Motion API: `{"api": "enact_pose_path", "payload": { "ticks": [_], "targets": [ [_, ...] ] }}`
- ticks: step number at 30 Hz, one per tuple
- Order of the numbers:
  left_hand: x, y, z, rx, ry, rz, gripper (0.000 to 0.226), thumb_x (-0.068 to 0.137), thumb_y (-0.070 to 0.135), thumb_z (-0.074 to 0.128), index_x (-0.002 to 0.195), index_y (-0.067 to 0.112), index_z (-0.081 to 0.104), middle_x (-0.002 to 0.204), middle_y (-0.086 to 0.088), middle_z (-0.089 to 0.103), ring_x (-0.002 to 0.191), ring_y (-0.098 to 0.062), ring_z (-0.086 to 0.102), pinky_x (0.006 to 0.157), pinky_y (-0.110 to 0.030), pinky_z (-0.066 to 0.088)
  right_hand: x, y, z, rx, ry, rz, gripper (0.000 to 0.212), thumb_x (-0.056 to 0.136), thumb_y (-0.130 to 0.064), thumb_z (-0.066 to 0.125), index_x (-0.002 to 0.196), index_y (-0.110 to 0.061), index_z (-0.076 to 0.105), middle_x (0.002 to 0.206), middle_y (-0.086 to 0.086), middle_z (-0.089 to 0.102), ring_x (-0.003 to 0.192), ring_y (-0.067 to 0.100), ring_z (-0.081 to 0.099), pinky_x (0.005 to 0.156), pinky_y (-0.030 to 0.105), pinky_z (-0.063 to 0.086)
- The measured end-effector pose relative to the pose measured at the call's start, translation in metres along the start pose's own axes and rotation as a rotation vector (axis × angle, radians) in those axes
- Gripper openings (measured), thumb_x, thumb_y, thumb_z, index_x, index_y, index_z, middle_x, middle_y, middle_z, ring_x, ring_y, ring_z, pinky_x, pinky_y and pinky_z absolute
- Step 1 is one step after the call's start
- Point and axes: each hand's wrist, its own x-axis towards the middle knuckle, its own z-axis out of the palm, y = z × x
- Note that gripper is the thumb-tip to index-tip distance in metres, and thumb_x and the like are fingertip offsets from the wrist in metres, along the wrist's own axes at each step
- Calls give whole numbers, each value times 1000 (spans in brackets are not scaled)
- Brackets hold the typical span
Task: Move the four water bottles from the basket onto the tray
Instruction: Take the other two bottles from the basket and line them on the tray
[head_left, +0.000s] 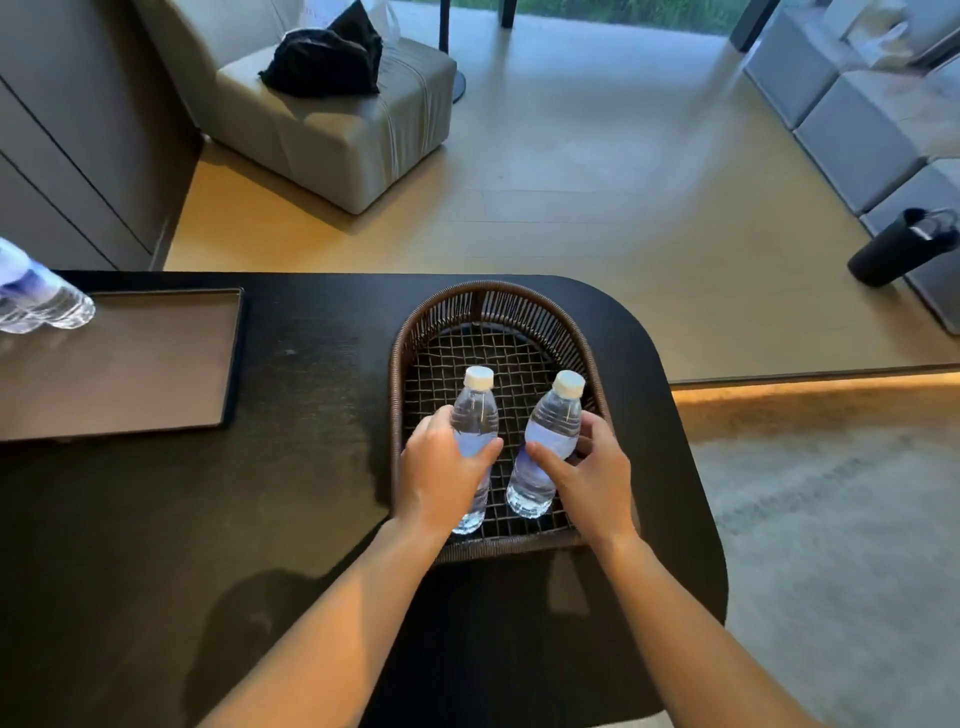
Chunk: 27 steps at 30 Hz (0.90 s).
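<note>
**Two bottles gripped in basket**

Count: two bottles upright in basket (540, 299), table's 3 o'clock side. Tray (156, 374) at 9 o'clock carries bottles at its far-left corner (41, 304); number unclear, cropped. Left hand (441, 473) wraps left bottle (475, 410); right hand (592, 473) wraps right bottle (553, 426). Both forearms reach toward 12 o'clock.

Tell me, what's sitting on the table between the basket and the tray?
Nothing: in the head view, only bare dark table separates the basket from the tray. Both hands, left and right, grip bottles inside the basket.
</note>
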Motion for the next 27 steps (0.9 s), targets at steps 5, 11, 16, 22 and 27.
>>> {"api": "enact_pose_path", "payload": {
  "ticks": [5, 11, 16, 22, 27],
  "targets": [
    [-44, 22, -44, -112, 137, 156, 53, 79, 38, 85, 124, 19, 64, 115, 3, 70, 101, -5, 63, 82, -8, 51, -38, -30, -12, 5, 109, -160, 60, 81, -28, 87, 132, -17, 58, 130, 1, 68, 112, 9, 67, 86, 10, 52],
    [-82, 33, -112, -84, 238, 213, 60, 77, 32, 86, 129, 15, 63, 122, -3, 71, 105, -4, 60, 82, -7, 44, -76, -77, -4, 49, 67, -265, 63, 81, -26, 87, 135, -18, 56, 134, 2, 67, 116, 11, 66, 96, 23, 55],
    [-91, 8, -167, -98, 255, 166, 59, 78, 37, 85, 130, 22, 61, 120, 3, 71, 109, -13, 67, 90, -39, 60, -94, -114, 29, 98, -32, -335, 63, 79, -19, 89, 133, -17, 58, 119, -10, 66, 106, -15, 62, 85, 6, 51],
    [-79, -27, -233, -136, 325, 122, 56, 78, 31, 86, 128, 23, 62, 117, 6, 71, 105, -11, 66, 91, -33, 57, -95, -160, 97, 156, -142, -384, 61, 79, -14, 89, 132, -15, 59, 120, -6, 69, 110, -8, 65, 88, 10, 53],
    [-35, -74, -286, -146, 364, 77, 59, 77, 30, 87, 129, 22, 61, 119, 3, 72, 107, -14, 68, 93, -38, 58, -77, -196, 173, 117, -178, -396, 58, 80, -18, 89, 129, -22, 58, 124, -3, 67, 113, 7, 66, 93, 17, 55]
  ]
}}
